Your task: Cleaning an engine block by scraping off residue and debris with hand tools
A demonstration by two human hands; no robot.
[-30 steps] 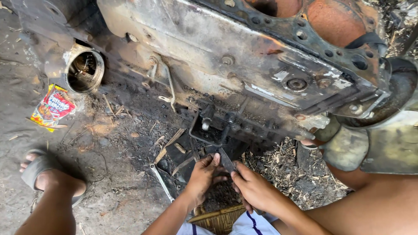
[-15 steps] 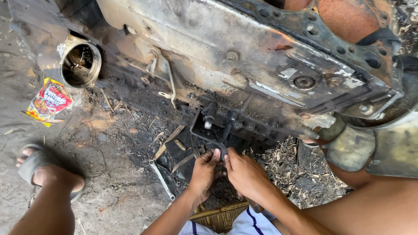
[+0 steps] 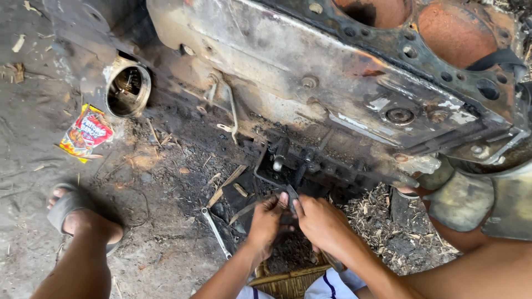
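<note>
A big rusty, oil-caked engine block lies on the dirt floor across the top of the view. My left hand and my right hand meet low in the middle, both pinching a small dark tool or part pointed up at a black bracket on the block's lower edge. Which hand bears the grip I cannot tell; both touch it. A short pale bolt end sticks out just above my fingers.
A wrench lies on the ground left of my left hand. A metal cylinder sleeve and a red-yellow snack wrapper lie at upper left. My sandalled foot is at lower left, a woven basket rim below my hands.
The view has shifted a little. My two hands have drawn closer together and risen slightly toward the black bracket with the dark piece between them.
</note>
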